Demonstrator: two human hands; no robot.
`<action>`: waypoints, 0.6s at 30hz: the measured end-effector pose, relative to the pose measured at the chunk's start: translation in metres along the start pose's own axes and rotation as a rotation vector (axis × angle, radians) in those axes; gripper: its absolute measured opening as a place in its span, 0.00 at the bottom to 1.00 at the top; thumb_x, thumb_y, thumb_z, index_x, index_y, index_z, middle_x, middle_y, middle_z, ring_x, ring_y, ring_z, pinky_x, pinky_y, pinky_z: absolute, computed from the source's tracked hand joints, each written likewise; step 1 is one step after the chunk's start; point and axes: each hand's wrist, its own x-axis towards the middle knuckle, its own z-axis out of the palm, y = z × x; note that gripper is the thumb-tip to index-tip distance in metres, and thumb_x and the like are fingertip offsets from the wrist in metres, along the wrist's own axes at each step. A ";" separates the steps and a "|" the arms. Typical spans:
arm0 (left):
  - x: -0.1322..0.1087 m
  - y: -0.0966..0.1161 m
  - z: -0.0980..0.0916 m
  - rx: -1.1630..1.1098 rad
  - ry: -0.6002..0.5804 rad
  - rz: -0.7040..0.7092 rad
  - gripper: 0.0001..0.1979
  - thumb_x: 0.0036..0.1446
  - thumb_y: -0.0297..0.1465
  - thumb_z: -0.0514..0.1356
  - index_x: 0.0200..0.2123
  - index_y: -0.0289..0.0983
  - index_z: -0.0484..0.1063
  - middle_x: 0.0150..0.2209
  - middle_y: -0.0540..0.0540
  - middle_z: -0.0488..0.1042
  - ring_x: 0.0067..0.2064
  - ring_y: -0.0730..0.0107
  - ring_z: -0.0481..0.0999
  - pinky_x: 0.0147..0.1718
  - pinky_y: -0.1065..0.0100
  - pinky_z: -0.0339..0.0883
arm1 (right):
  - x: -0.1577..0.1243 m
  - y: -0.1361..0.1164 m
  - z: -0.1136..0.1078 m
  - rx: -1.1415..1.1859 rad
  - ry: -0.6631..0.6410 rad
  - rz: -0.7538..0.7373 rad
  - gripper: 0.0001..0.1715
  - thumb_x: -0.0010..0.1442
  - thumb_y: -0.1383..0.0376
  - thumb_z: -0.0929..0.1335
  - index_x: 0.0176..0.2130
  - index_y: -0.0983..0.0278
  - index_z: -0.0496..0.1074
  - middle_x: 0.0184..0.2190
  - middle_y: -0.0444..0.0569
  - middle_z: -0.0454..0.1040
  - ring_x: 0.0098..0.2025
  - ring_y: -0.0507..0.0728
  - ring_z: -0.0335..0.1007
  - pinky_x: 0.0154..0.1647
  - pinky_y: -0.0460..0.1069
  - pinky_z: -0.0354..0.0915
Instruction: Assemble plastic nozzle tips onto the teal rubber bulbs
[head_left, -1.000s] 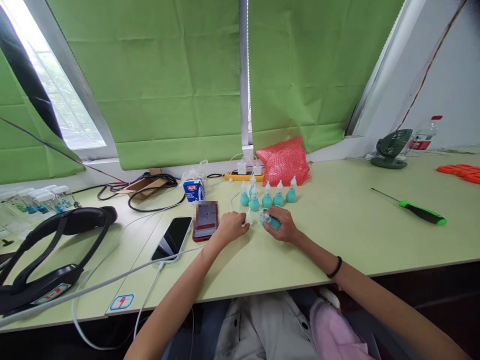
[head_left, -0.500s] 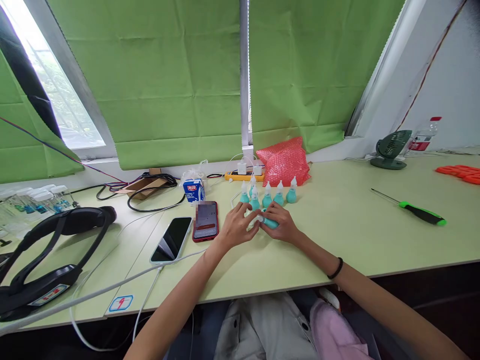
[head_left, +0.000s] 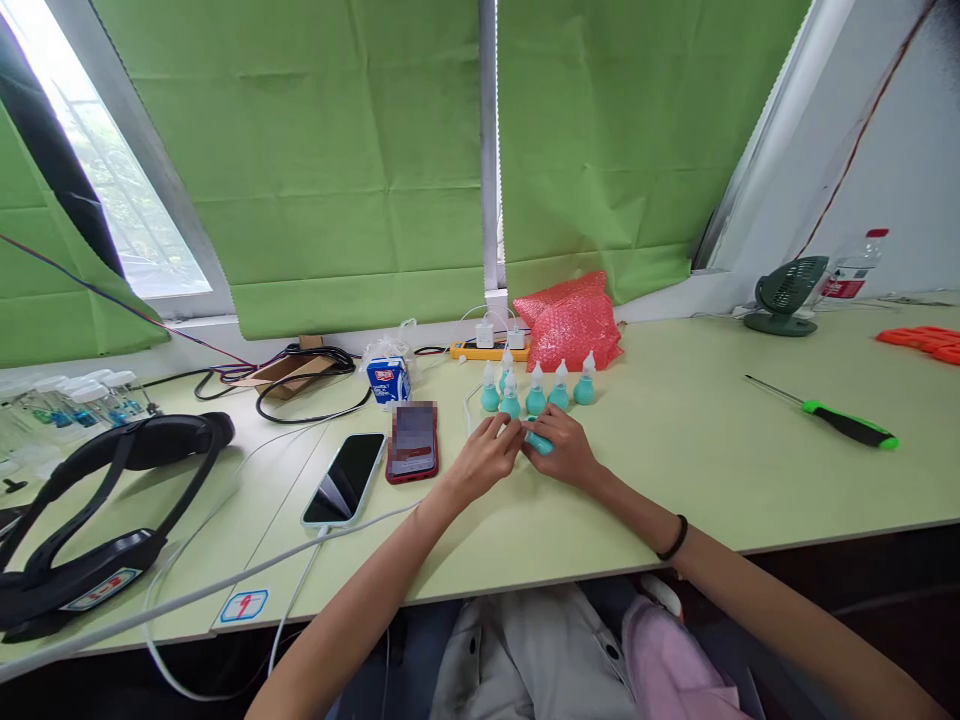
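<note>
My right hand [head_left: 564, 450] is closed around a small teal bulb [head_left: 538, 441] lying on its side on the pale green table [head_left: 712, 450]. My left hand [head_left: 486, 455] meets it from the left, its fingertips pinched at the bulb's end; what they pinch is hidden. Just behind the hands, several teal bulbs with white tips [head_left: 535, 392] stand upright in a row. A red phone [head_left: 412, 442] lies to the left of my left hand.
A pink bubble-wrap bag [head_left: 570, 320] and a yellow power strip [head_left: 487, 350] sit behind the bulbs. A second phone on a cable [head_left: 345, 478], a small carton [head_left: 388, 380], a black headset [head_left: 97, 500], a green-handled screwdriver [head_left: 832, 418] and a small fan [head_left: 787, 295] also lie about.
My left hand has moved right from beside the red phone and now joins my right hand at the end of the teal bulb. The right hand has barely shifted.
</note>
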 end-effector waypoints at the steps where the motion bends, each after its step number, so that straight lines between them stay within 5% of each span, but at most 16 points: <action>1: 0.000 0.001 0.000 0.006 -0.003 0.005 0.10 0.57 0.22 0.45 0.39 0.31 0.64 0.38 0.41 0.67 0.42 0.61 0.63 0.37 0.62 0.63 | 0.000 0.000 0.001 -0.014 0.001 0.005 0.08 0.48 0.66 0.64 0.30 0.65 0.71 0.18 0.47 0.66 0.26 0.54 0.55 0.25 0.48 0.57; 18: 0.000 -0.001 0.007 0.018 -0.074 -0.083 0.07 0.55 0.23 0.48 0.29 0.34 0.64 0.30 0.45 0.65 0.37 0.66 0.63 0.32 0.68 0.64 | -0.005 -0.002 0.005 -0.231 -0.068 -0.048 0.10 0.49 0.65 0.63 0.32 0.66 0.71 0.21 0.49 0.68 0.31 0.56 0.57 0.33 0.50 0.50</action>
